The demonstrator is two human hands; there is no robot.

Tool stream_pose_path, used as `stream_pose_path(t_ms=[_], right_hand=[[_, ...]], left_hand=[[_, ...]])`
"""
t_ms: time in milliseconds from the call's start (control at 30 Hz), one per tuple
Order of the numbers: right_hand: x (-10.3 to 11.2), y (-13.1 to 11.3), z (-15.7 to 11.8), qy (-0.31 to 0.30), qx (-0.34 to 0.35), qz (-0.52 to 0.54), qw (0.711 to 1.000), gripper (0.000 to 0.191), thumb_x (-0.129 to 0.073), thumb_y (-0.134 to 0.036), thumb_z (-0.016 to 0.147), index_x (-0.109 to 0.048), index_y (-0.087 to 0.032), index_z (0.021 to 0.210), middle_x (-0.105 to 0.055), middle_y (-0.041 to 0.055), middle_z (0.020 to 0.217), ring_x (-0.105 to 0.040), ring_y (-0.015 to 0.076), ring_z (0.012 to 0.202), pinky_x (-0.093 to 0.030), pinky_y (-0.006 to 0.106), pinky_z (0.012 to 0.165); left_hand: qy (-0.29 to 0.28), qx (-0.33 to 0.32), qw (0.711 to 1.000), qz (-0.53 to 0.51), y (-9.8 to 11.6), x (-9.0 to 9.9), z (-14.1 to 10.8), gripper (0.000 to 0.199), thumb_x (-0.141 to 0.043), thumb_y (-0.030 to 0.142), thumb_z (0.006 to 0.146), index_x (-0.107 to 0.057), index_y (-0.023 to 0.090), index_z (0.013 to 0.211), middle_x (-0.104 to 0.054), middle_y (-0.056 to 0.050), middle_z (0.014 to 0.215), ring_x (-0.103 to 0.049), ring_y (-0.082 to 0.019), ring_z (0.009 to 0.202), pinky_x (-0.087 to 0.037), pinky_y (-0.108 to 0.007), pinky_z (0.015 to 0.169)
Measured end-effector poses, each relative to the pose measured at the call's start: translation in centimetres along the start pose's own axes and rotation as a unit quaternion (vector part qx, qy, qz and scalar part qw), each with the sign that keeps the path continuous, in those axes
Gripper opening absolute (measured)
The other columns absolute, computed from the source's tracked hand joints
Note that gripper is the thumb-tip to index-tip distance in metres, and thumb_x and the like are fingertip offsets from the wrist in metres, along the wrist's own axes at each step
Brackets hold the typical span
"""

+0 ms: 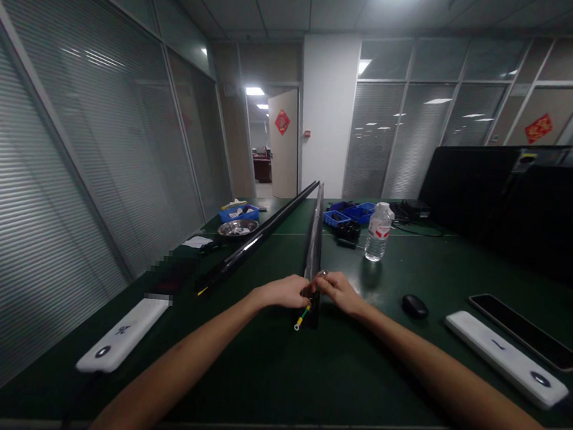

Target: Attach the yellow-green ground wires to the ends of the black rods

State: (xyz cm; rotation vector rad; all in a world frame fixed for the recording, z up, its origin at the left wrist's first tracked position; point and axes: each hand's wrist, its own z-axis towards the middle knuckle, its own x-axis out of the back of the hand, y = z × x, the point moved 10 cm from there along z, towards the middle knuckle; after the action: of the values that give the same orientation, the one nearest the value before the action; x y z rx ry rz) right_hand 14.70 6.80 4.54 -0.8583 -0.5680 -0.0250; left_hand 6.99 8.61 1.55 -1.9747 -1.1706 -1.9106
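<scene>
A long black bar runs away from me across the green table. At its near end my left hand and my right hand meet, their fingers bent together over it. What the fingertips hold is too small to make out. Below the hands a short yellow-green wire with a ring terminal sticks out toward me. A second long dark bar lies slanted to the left, with a yellow tip at its near end; neither hand touches it.
On the left are a metal bowl, a blue basket and a white device. To the right stand a water bottle, a black mouse, a white device, a phone and monitors.
</scene>
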Motion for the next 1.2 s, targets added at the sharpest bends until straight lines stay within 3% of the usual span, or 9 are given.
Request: stream_pose_path(t_ms=[167,567,633,767,933,1033,1200], right_hand=[[-0.4,0.3,0.0,-0.003,-0.005,-0.001,1.000,0.052,-0.043,-0.056,0.099,-0.067,-0.014,0.079,-0.067,0.0039,0.076,-0.061,0.0160,0.070,-0.048,0.025,0.067],[-0.5,-0.1,-0.8,0.117,-0.050,-0.182,0.975,0.045,-0.039,-0.038,0.103,-0.062,-0.016,0.070,-0.064,0.0040,0.067,-0.058,0.0154,0.059,-0.038,0.025,0.058],[-0.5,-0.1,-0.6,0.094,-0.038,-0.160,0.982,0.044,-0.040,-0.040,0.104,-0.063,-0.016,0.074,-0.065,0.0039,0.070,-0.060,0.0157,0.063,-0.041,0.025,0.062],[-1.0,-0.4,0.0,-0.011,0.007,-0.055,0.998,0.047,-0.039,-0.048,0.103,-0.066,-0.015,0.081,-0.066,0.0032,0.077,-0.062,0.0156,0.071,-0.047,0.024,0.069],[-0.6,-0.4,0.3,-0.050,0.020,-0.015,0.998,0.050,-0.041,-0.053,0.101,-0.067,-0.014,0.084,-0.067,0.0042,0.079,-0.061,0.0158,0.072,-0.049,0.025,0.069],[-0.6,-0.1,0.2,-0.040,0.000,-0.035,0.999,0.051,-0.040,-0.053,0.101,-0.067,-0.014,0.083,-0.066,0.0033,0.075,-0.060,0.0150,0.068,-0.047,0.024,0.065],[-0.3,0.2,-0.3,0.048,-0.040,-0.099,0.993,0.049,-0.039,-0.046,0.103,-0.067,-0.015,0.078,-0.065,0.0025,0.069,-0.059,0.0140,0.061,-0.043,0.024,0.059]], left_hand=[[-0.006,0.002,1.000,-0.009,0.4,0.0,-0.1,0.015,-0.058,0.026,0.085,-0.061,0.017,0.097,-0.067,-0.005,0.095,-0.066,-0.019,0.081,-0.048,-0.023,0.066],[0.004,0.020,1.000,0.003,-0.9,-0.5,0.5,0.020,-0.054,0.016,0.083,-0.062,0.015,0.101,-0.070,-0.008,0.100,-0.067,-0.020,0.084,-0.051,-0.023,0.070],[-0.003,0.021,1.000,-0.002,-0.7,-0.5,0.4,0.019,-0.055,0.018,0.083,-0.062,0.016,0.101,-0.069,-0.007,0.099,-0.067,-0.020,0.083,-0.050,-0.023,0.068],[-0.001,0.002,1.000,-0.002,0.1,-0.1,0.2,0.016,-0.057,0.022,0.084,-0.061,0.017,0.098,-0.068,-0.005,0.096,-0.066,-0.020,0.084,-0.050,-0.023,0.070],[-0.004,-0.002,1.000,-0.007,0.2,-0.1,0.2,0.015,-0.060,0.025,0.082,-0.059,0.018,0.095,-0.066,-0.003,0.092,-0.066,-0.019,0.082,-0.049,-0.022,0.068],[-0.008,-0.002,1.000,-0.011,0.1,-0.2,0.2,0.011,-0.058,0.025,0.083,-0.060,0.018,0.092,-0.066,-0.003,0.090,-0.066,-0.019,0.080,-0.049,-0.023,0.066],[-0.002,-0.003,1.000,0.005,0.0,-0.2,0.3,0.009,-0.054,0.020,0.084,-0.060,0.016,0.089,-0.068,-0.005,0.090,-0.066,-0.020,0.079,-0.049,-0.024,0.067]])
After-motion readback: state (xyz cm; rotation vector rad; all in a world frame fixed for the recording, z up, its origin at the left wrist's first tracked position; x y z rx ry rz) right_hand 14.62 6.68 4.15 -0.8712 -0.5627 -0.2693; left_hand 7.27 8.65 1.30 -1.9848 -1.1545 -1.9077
